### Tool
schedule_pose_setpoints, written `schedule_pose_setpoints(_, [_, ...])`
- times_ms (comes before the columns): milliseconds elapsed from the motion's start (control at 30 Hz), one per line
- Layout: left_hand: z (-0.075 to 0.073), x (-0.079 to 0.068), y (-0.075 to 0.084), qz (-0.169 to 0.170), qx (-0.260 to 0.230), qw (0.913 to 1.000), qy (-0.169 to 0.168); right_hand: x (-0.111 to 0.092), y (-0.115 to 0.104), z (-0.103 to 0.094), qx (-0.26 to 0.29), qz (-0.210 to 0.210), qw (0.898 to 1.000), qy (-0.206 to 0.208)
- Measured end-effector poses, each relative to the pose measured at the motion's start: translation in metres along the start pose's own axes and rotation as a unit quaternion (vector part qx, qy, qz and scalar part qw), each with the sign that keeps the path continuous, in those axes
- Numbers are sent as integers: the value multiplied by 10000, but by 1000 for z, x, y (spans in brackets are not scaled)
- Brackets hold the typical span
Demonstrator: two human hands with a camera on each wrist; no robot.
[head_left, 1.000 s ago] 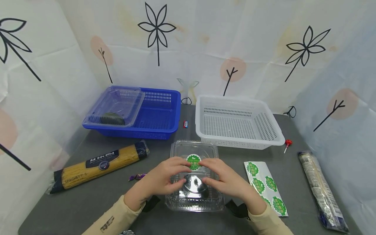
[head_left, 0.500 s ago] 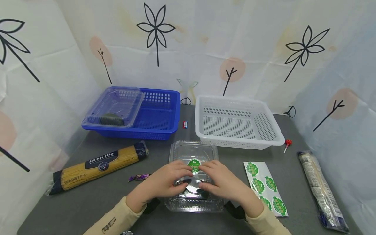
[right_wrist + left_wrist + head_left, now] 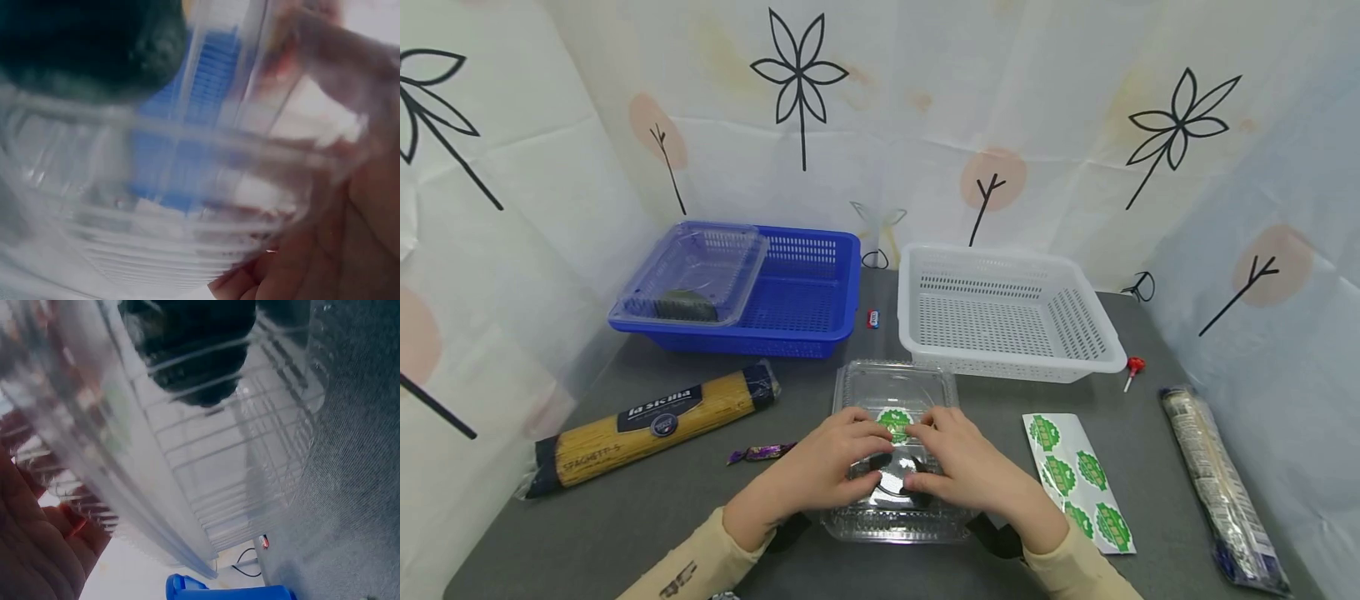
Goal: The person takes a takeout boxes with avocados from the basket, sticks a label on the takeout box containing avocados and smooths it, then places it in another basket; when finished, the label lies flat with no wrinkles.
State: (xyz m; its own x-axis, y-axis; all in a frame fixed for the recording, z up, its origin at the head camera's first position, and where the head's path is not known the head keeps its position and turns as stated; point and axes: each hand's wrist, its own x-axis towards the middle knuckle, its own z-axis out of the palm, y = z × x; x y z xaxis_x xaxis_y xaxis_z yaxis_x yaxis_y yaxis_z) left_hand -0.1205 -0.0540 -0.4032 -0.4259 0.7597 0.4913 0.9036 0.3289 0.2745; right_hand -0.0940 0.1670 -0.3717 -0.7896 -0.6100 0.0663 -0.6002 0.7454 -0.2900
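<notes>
In the head view a clear plastic clamshell container (image 3: 895,383) lies in front of the person, with a round green sticker (image 3: 895,422) on its lid. My left hand (image 3: 838,458) rests on the lid's left side, its fingertips close to the sticker. On the right side lies my right hand (image 3: 958,460), fingers slightly bent, its fingertips at the sticker's right edge. Neither hand grips anything. Through the clear wall, a dark rounded thing (image 3: 194,356) shows inside the container in the left wrist view. The right wrist view shows this dark green thing (image 3: 87,44) blurred; its kind is unclear.
A blue basket (image 3: 805,333) holding another clear container (image 3: 715,258) stands back left. Beside it is a white basket (image 3: 1007,367). A spaghetti pack (image 3: 655,425) and purple-wrapped candy (image 3: 760,452) lie left; a sticker sheet (image 3: 1078,483), red-headed item (image 3: 1136,365) and long packet (image 3: 1221,487) lie right.
Both hands, and the sticker between them, have shifted slightly toward the person. The container's base has hardly moved. More of the purple-wrapped candy shows beside the left arm.
</notes>
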Motion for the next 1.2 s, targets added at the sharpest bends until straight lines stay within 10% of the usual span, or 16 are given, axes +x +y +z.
schedule_pose_setpoints(533, [5,-3,-2,-591,362,9976,-81,-6,3,-1,-32,-219,9998,-30])
schedule_pose_setpoints(800, [3,-6,-3,-212,226,9983,485,-17,26,-5,940,-582,9850,1321])
schedule_pose_setpoints(967, [0,-16,-3,-556,-121,9919,1133,-29,57,-21,2082,715,9195,3256])
schedule_pose_setpoints(1200, [-4,-32,3,-2169,-1585,9521,1460,-54,137,-31,3320,2910,7436,5022])
